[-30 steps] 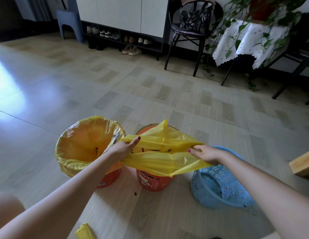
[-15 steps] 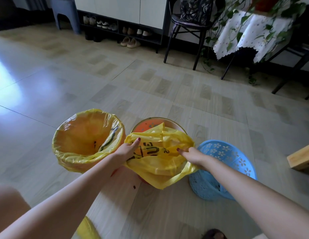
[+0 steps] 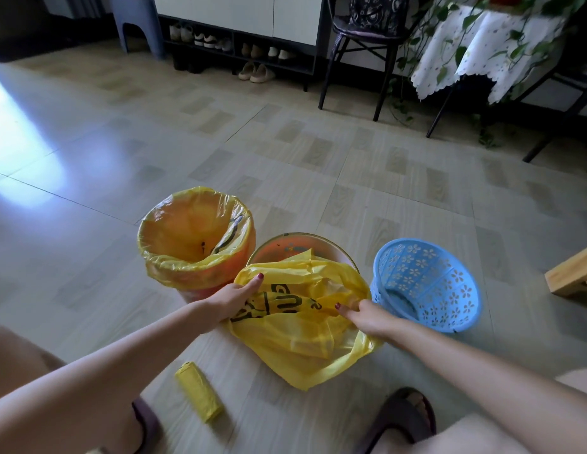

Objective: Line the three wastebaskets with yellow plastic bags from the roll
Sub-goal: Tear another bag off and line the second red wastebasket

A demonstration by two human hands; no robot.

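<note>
Three wastebaskets stand in a row on the floor. The left orange basket [image 3: 195, 239] wears a yellow bag over its rim. A loose yellow bag [image 3: 302, 335] with black print drapes over the near side of the middle orange basket [image 3: 285, 245]. My left hand [image 3: 234, 298] grips the bag's left edge, and my right hand [image 3: 362, 314] pinches its right edge. The blue lattice basket [image 3: 428, 285] on the right has no liner. The yellow bag roll [image 3: 199, 390] lies on the floor near my left foot.
My two slippered feet [image 3: 400, 417] are at the bottom of the view. A wooden stool corner [image 3: 572, 273] juts in at right. A black chair [image 3: 367, 31], a plant table with white cloth [image 3: 482, 44] and a shoe cabinet [image 3: 239, 44] line the far wall.
My hands have lowered the stretched bag onto the middle basket and spread its mouth wider. The view tilted down, so the roll and my feet now show.
</note>
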